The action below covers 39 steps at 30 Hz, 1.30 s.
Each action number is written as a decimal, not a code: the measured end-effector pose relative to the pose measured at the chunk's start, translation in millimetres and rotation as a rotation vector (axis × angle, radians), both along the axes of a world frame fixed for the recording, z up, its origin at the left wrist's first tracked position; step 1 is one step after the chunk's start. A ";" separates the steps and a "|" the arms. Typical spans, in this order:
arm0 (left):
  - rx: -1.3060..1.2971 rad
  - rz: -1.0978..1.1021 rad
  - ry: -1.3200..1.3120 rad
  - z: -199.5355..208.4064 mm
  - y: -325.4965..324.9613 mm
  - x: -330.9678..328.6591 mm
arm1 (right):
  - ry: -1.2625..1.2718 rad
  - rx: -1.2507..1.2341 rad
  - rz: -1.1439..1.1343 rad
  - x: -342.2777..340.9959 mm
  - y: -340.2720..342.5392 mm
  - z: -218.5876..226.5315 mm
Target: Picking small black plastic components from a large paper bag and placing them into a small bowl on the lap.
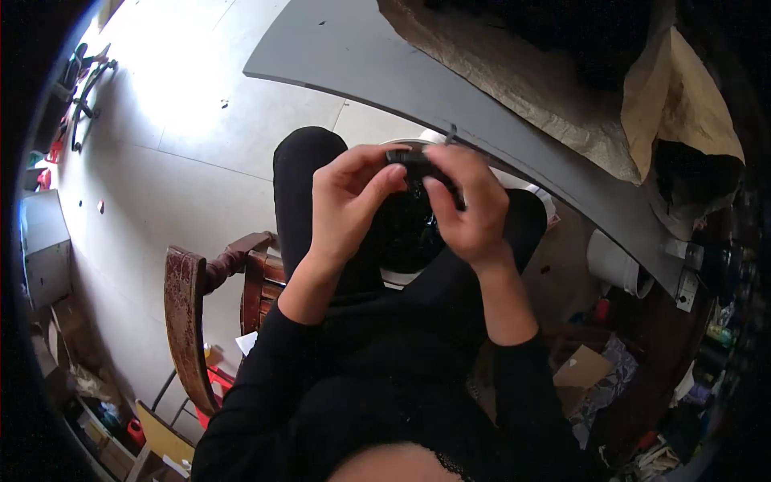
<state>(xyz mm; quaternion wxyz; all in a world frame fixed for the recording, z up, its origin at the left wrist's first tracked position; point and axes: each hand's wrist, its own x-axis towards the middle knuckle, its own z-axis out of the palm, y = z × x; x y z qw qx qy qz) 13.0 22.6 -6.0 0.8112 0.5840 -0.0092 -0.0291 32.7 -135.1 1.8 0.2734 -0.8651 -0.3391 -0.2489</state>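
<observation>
Above my lap, a small dark black part (411,157) is pinched between the thumb and fingers of my left hand (341,197). My right hand (474,210) is closed on the other side of the same part, its thumb and forefinger against it. A thin grey tip (452,132) pokes out beyond my right fingers; I cannot tell whether it belongs to the part or to a tool. Below both hands, between my knees, stands a round pale-rimmed container holding shiny black pieces (401,233). My hands partly cover it.
A grey tabletop (337,48) spans the upper right, with a large torn brown paper bag (546,120) of dark contents on it. Under its edge stands a white bucket (614,261). A worn wooden chair (186,321) is at my left. Boxes (46,249) line the far left.
</observation>
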 end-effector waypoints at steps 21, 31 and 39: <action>-0.142 -0.024 -0.075 -7.0 -24.2 -20.2 | 0.318 0.420 -0.152 -30.8 16.8 -3.4; 0.717 0.185 -0.522 2.1 -26.5 -15.0 | 0.650 0.375 -0.253 -38.8 10.7 19.4; 0.584 0.210 -0.540 4.2 -15.8 -12.9 | 1.078 1.272 -0.002 -35.5 -7.4 9.7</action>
